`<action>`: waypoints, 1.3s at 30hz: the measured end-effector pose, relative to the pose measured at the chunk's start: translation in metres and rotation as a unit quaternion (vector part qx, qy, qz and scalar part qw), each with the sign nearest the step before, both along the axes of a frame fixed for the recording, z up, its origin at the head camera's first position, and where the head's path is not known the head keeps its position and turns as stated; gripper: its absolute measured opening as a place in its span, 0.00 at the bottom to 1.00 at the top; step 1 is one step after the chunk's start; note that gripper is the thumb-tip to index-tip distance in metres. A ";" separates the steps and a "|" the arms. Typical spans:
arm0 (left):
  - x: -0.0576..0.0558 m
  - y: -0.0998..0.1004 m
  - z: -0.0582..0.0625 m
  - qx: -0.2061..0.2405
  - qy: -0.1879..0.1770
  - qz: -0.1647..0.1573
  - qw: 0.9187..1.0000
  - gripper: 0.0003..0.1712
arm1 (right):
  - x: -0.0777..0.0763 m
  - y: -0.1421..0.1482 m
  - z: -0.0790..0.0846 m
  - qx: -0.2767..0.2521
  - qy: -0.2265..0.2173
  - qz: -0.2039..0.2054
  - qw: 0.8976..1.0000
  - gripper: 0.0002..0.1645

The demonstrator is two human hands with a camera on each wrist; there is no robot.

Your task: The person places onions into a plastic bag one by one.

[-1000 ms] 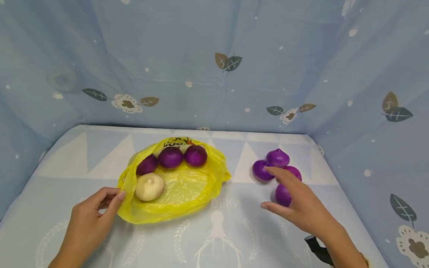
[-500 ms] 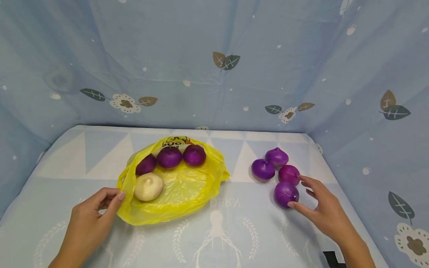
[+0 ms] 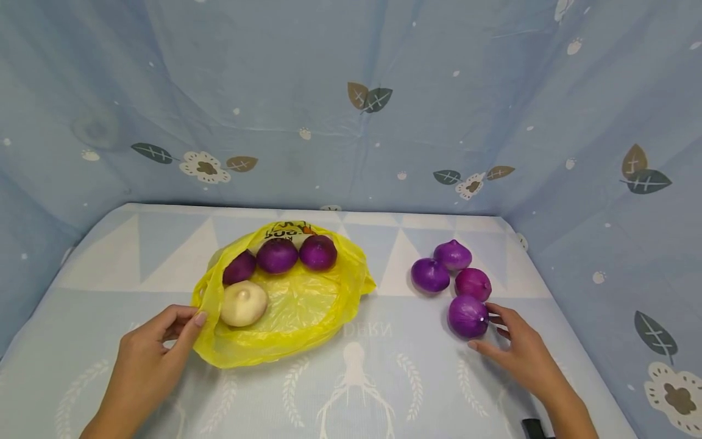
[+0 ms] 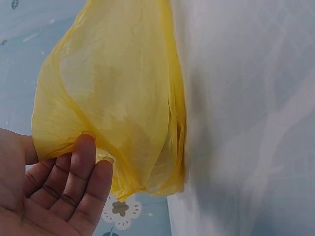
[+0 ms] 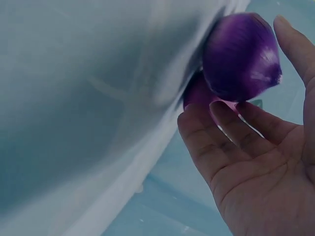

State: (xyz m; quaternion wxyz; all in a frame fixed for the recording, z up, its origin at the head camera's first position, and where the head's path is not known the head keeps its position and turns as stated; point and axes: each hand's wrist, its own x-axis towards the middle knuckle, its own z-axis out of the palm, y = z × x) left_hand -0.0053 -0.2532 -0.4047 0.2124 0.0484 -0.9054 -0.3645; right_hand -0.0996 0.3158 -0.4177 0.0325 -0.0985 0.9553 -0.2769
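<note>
My left hand pinches the left rim of a yellow plastic bag between thumb and fingers. The bag's mouth faces up, showing three purple onions along its back and a pale whitish onion at the left. In the left wrist view, the thin bag hangs from the fingertips. On the right, my right hand is spread beside the nearest purple onion. The right wrist view has thumb and fingers on either side of this onion, the thumb standing apart from it.
Several purple onions cluster at the table's right, with a redder one and two more purple onions behind the nearest. A patterned cloth covers the table. Blue curtains enclose the back and sides. A black strap shows near the right wrist.
My right hand has drawn back from above the onion cluster to its right, then moved down beside the nearest onion. The left hand keeps its grip on the bag rim.
</note>
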 end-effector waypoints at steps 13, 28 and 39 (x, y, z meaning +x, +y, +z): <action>0.000 0.000 0.000 -0.001 0.001 -0.002 1.000 0.03 | -0.003 -0.007 -0.009 -0.001 0.014 0.006 1.000 0.56; 0.001 -0.001 0.002 -0.001 -0.006 0.005 1.000 0.02 | -0.008 -0.020 -0.006 0.025 -0.019 -0.013 0.999 0.59; 0.001 -0.002 0.001 0.000 -0.011 0.006 1.000 0.03 | -0.010 -0.022 -0.005 0.020 -0.016 -0.019 1.000 0.55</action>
